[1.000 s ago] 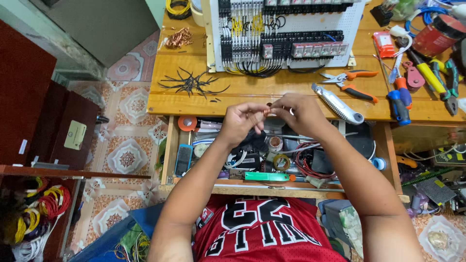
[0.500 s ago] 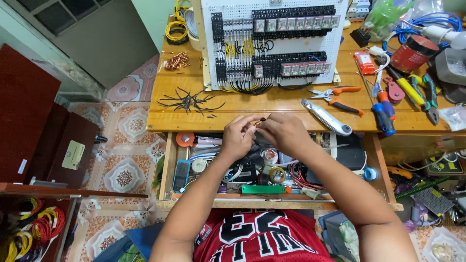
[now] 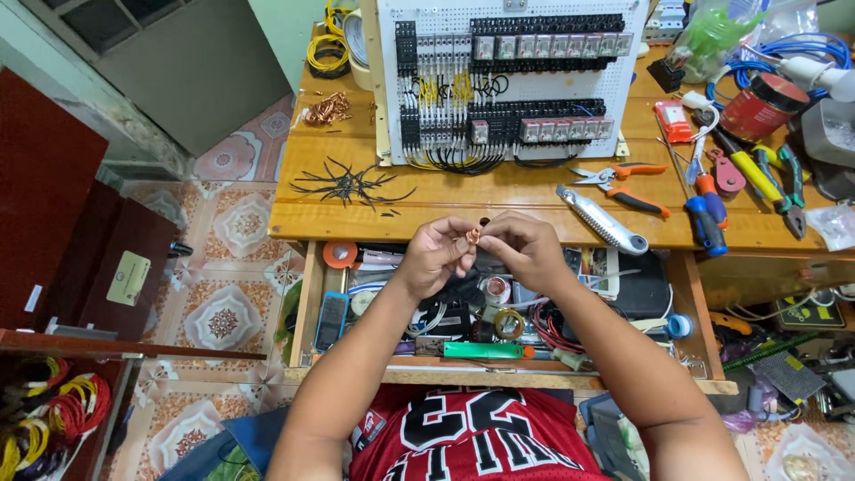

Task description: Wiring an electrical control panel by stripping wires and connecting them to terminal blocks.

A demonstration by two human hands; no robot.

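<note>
2 hands meet over the open drawer [image 3: 312, 303], just near of the wooden bench's [image 3: 534, 191] edge; the left hand [image 3: 436, 256] and right hand [image 3: 519, 247] each pinch a small copper-coloured piece [image 3: 475, 236] between fingertips, so both are closed on it; to work it well, I judge, keep the pinch light and steady, wrists close together; both forearms angle inward, elbows wide, palms facing each other.

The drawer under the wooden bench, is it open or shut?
Open. The drawer is pulled out toward the person, and its tape rolls, wires and small tools lie exposed below the left hand and right hand.
</note>
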